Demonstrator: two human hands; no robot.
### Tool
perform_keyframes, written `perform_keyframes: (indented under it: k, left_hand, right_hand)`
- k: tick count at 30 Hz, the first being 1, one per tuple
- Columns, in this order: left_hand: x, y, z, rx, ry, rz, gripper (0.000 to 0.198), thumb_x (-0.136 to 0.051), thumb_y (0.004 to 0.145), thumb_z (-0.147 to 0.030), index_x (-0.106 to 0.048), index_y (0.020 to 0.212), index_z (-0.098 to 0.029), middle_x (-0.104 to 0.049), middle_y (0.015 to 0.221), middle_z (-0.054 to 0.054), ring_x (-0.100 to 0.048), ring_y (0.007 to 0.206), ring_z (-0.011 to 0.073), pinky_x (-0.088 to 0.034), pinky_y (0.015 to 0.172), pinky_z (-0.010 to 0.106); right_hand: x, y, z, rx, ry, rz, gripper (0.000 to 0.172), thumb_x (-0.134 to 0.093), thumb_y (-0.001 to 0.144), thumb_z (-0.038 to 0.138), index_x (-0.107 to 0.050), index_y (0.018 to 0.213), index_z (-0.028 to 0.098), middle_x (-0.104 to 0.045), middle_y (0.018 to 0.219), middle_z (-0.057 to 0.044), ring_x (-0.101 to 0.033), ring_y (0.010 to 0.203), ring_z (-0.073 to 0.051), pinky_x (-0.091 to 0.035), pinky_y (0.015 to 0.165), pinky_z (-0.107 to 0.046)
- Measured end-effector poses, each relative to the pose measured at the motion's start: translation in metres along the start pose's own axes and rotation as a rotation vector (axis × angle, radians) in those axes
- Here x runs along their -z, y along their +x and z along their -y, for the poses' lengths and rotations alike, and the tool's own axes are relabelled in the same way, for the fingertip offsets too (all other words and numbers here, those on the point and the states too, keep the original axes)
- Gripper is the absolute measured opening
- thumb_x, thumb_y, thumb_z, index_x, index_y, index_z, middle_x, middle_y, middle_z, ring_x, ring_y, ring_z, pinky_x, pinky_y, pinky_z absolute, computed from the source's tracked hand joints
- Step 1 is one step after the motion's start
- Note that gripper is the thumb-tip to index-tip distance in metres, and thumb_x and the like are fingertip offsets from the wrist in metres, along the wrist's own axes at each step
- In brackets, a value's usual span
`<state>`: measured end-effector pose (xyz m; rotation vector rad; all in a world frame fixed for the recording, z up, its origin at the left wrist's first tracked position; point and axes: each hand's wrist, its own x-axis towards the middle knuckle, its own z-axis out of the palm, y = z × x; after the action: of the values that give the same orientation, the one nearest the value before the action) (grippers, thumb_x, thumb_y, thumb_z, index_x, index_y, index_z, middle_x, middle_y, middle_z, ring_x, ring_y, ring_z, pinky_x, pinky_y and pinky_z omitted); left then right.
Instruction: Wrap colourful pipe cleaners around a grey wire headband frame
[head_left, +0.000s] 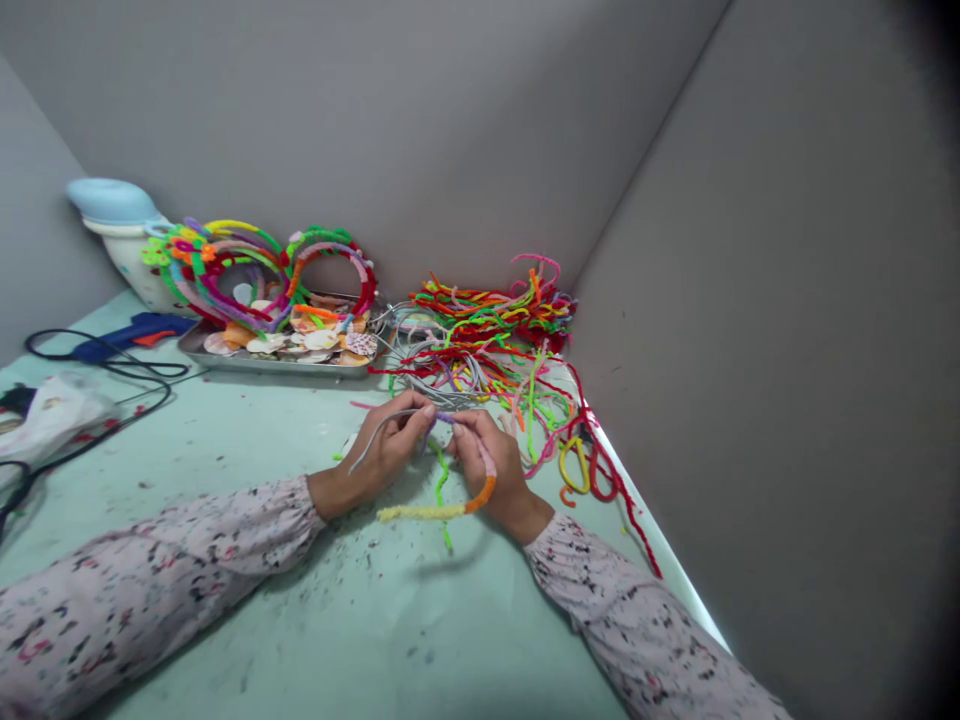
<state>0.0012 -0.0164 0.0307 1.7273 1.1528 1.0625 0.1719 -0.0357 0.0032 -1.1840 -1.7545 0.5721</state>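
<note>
My left hand (384, 450) and my right hand (489, 465) meet above the pale green table, close together. The left fingers pinch a thin grey covered wire (379, 430), whose end curves down and out past the hand. My right fingers grip a fuzzy pipe cleaner strip (435, 510) in yellow, orange and pink, with a purple part (446, 418) at the spot where the hands meet. A bright green pipe cleaner (441, 490) lies under the hands. The fingers hide how the wire and strip join.
Tangled pipe cleaners (487, 320) and grey wires (427, 365) are heaped in the far corner. Left of them, colourful pipe cleaner headbands (255, 270) lean above a metal tray (270, 362) of seashells. A blue glue gun (131, 335), black cord (105, 375) and white bag (52, 415) lie left. Grey walls enclose the table.
</note>
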Motion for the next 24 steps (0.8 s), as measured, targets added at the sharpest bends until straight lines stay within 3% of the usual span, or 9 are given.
perform_keyframes:
  k: [12, 24]
  left_hand:
    - [0.0012, 0.0019, -0.0006, -0.058, 0.099, 0.02, 0.032, -0.041, 0.091, -0.041, -0.056, 0.075, -0.017, -0.051, 0.068, -0.001, -0.046, 0.065, 0.0147, -0.036, 0.059, 0.025]
    - [0.002, 0.003, 0.0009, -0.046, 0.111, 0.051, 0.034, -0.04, 0.092, -0.042, -0.049, 0.07, -0.018, -0.046, 0.064, -0.002, -0.043, 0.063, 0.0144, -0.034, 0.058, 0.026]
  right_hand:
    - [0.0004, -0.0005, 0.0009, -0.05, 0.081, 0.024, 0.019, -0.044, 0.094, 0.03, -0.058, 0.101, 0.02, -0.064, 0.072, 0.0, -0.061, 0.063, -0.015, -0.047, 0.059, -0.025]
    - [-0.0003, -0.0019, 0.001, -0.053, 0.12, 0.031, 0.02, -0.045, 0.094, 0.032, -0.059, 0.1, 0.02, -0.062, 0.07, 0.001, -0.058, 0.06, -0.013, -0.045, 0.058, -0.024]
